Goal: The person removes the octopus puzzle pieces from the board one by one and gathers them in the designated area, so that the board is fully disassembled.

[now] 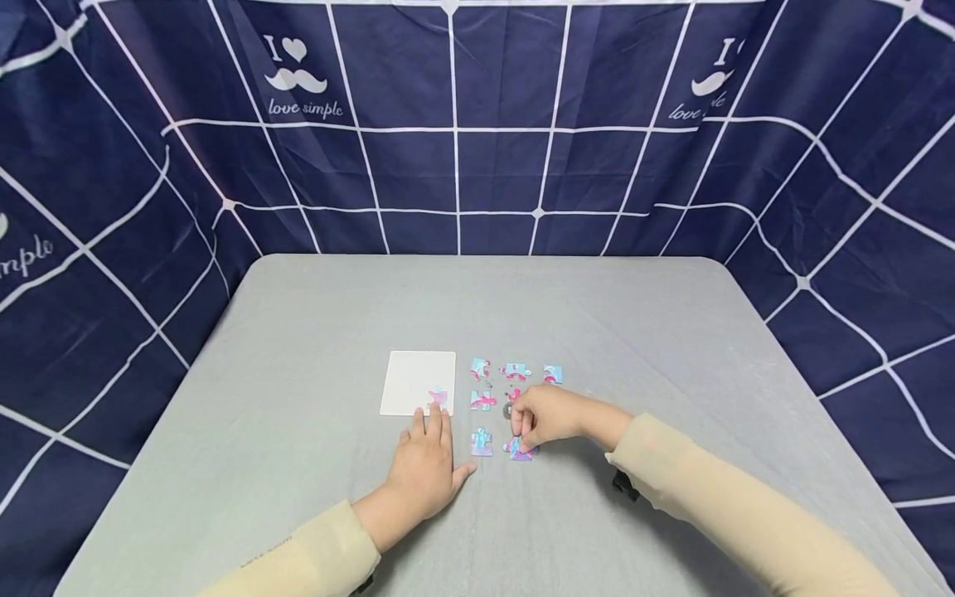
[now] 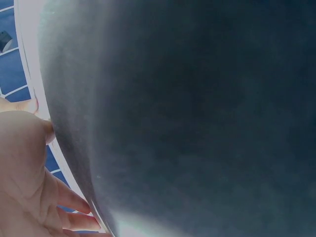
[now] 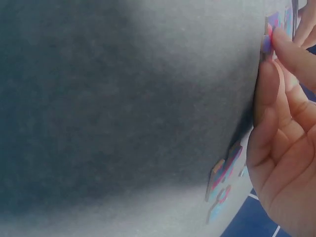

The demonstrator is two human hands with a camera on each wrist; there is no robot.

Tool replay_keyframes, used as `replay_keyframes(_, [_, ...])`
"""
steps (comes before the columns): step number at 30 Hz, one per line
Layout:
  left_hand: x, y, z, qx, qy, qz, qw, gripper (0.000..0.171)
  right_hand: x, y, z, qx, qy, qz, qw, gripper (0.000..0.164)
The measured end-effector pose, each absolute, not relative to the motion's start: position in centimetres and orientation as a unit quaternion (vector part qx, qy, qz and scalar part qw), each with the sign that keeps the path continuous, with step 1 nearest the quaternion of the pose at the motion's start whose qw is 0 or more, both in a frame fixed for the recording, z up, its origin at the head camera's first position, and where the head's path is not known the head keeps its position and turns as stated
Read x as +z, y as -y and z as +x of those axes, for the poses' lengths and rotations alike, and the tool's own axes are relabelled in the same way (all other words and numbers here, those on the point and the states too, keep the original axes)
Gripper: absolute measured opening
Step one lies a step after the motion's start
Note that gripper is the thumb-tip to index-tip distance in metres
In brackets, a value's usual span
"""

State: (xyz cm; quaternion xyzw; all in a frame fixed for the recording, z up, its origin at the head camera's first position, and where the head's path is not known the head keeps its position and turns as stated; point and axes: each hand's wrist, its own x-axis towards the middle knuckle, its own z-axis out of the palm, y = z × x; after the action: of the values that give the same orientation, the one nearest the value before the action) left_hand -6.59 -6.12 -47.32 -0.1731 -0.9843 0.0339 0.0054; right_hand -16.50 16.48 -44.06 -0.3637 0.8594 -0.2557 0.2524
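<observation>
In the head view, my left hand [image 1: 424,473] lies with fingers extended at the front edge of a square white board [image 1: 406,373]. Its fingertips touch a pink-purple jigsaw piece [image 1: 438,395] in the board's near right corner. My right hand [image 1: 555,414] pinches a blue-and-purple jigsaw piece [image 1: 524,455] at the near end of the loose pieces, its fingertips covering part of it. Seen from the right wrist, thumb and finger meet at this colourful piece [image 3: 270,37]. In the left wrist view, only part of the left hand [image 2: 22,182] shows at the table edge.
Several loose jigsaw pieces lie right of the board, among them a blue-pink one [image 1: 482,400], a blue-lilac one [image 1: 481,442] and three along the back, including a corner-like piece [image 1: 553,374]. They rest on a grey cloth-covered table [image 1: 298,332]. Navy checked curtains [image 1: 492,174] surround it.
</observation>
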Motion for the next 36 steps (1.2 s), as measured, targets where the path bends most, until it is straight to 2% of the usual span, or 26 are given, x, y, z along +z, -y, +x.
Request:
replay_keyframes(4, [-47.4,6.2,-6.6,0.034,0.985,-0.172,0.006,0.083,-44.2,-16.6,-16.5,-0.249,-0.865,-0.366,0.238,0.022])
replay_keyframes(8, [-47.5,6.1,-6.6,0.038,0.984,-0.172,0.003,0.082,-44.3,-16.8,-16.8,-0.277,-0.854,-0.364,0.249,0.020])
replay_keyframes(14, [-47.6,6.1,-6.6,0.047,0.984,-0.174,0.000,0.082,-44.2,-17.2,-17.5,-0.351,-0.814,-0.355,0.296,0.017])
replay_keyframes(19, [-47.6,6.1,-6.6,0.049,0.983,-0.174,0.003,0.082,-43.9,-16.9,-18.2,-0.393,-0.787,-0.349,0.323,0.021])
replay_keyframes(29, [-47.4,6.1,-6.6,0.042,0.984,-0.173,0.004,0.083,-43.6,-14.6,-20.1,-0.401,-0.799,-0.356,0.272,0.032])
replay_keyframes(36, [-47.4,6.2,-6.7,0.048,0.983,-0.177,0.005,0.084,-43.9,-12.2,-20.9,-0.368,-0.825,-0.364,0.226,0.030])
